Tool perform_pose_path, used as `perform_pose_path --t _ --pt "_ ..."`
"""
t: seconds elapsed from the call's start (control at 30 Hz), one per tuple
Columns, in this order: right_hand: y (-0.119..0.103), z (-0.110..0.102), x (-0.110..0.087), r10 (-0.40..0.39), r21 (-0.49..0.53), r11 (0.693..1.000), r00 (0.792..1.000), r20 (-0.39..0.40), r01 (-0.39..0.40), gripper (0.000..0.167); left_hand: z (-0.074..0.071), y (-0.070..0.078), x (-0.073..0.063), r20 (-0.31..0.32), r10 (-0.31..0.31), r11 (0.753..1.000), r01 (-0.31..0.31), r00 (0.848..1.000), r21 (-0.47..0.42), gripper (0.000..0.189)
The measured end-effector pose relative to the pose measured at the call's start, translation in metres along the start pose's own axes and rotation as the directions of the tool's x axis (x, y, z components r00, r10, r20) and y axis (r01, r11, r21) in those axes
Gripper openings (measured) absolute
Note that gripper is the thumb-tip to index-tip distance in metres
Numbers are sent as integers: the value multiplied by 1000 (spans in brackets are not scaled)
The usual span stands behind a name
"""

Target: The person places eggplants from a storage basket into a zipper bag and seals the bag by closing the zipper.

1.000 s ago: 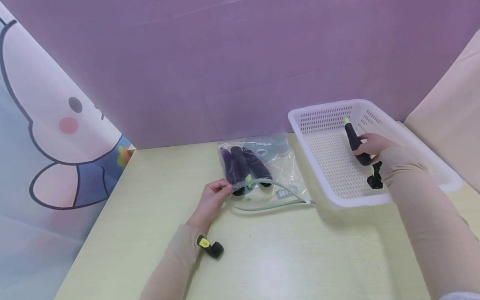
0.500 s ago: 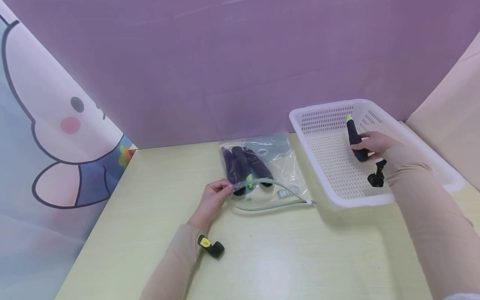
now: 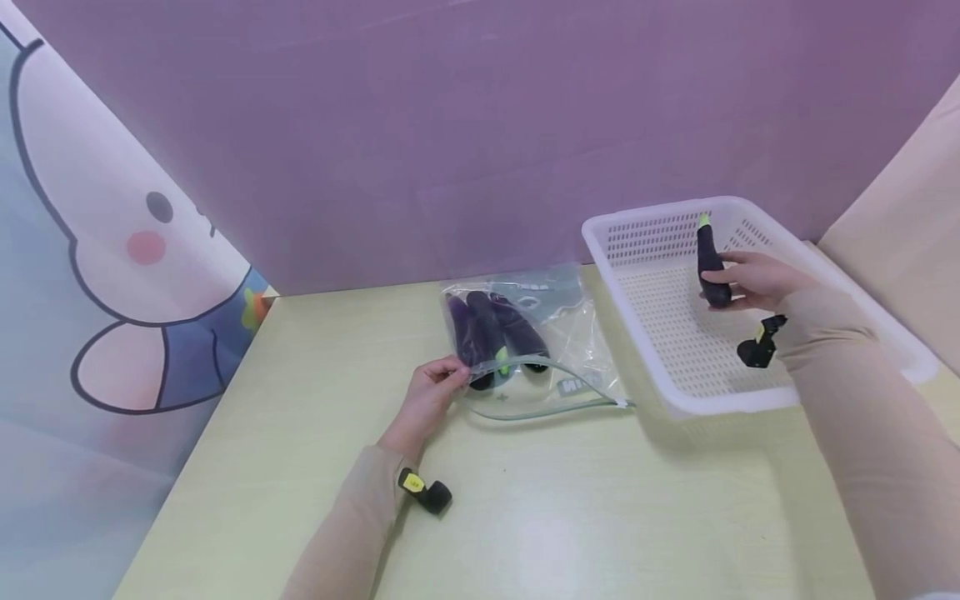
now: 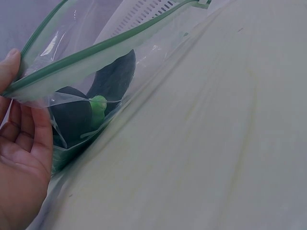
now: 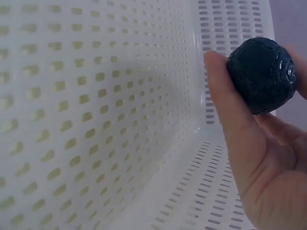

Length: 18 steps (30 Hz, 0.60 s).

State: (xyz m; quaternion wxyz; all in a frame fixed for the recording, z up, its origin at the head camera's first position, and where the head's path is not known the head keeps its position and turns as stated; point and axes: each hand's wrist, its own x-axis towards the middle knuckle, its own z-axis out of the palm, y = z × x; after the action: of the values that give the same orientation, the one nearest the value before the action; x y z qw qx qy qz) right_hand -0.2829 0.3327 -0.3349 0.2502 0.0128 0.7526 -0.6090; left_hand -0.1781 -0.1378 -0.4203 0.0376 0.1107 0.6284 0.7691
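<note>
My left hand (image 3: 431, 396) pinches the rim of a clear zip bag (image 3: 577, 342) between thumb and fingers, at its left corner. The green zip strip stands apart, so the bag's mouth gapes toward me. Inside lie three dark purple eggplants (image 3: 487, 329), one with its green stem end toward the mouth. Over at the right, my right hand (image 3: 757, 281) grips another eggplant (image 3: 707, 254) near its blunt end, within the white basket (image 3: 660, 379). Its light green tip points to the back. In the right wrist view the round dark end (image 5: 261, 76) sits between thumb and fingers.
The basket has slotted walls and stands at the back right of the pale wooden table (image 3: 525, 500). A purple backdrop (image 3: 450, 150) rises behind. Left is a cartoon-printed cloth (image 3: 127, 250), right a pale cloth (image 3: 907, 217). Each wrist wears a small black camera (image 3: 435, 497).
The right hand has shifted slightly back and right with its eggplant, which now stands more upright in the head view. The left hand keeps its hold on the bag's rim.
</note>
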Motion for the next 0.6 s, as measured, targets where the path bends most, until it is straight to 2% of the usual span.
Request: perform_pose_path --t 0.13,0.33,0.6 --pt "-4 1 -2 -8 33 999 1000 4 8 75 -1 0 0 -12 -11 1000 11 1000 5 46" --pt "-7 4 -3 -24 50 998 1000 -17 24 75 -1 1 0 -8 11 1000 -11 1000 3 46" --pt "-7 3 -3 -44 19 999 998 -39 44 83 -1 0 0 -4 4 1000 -4 1000 22 46"
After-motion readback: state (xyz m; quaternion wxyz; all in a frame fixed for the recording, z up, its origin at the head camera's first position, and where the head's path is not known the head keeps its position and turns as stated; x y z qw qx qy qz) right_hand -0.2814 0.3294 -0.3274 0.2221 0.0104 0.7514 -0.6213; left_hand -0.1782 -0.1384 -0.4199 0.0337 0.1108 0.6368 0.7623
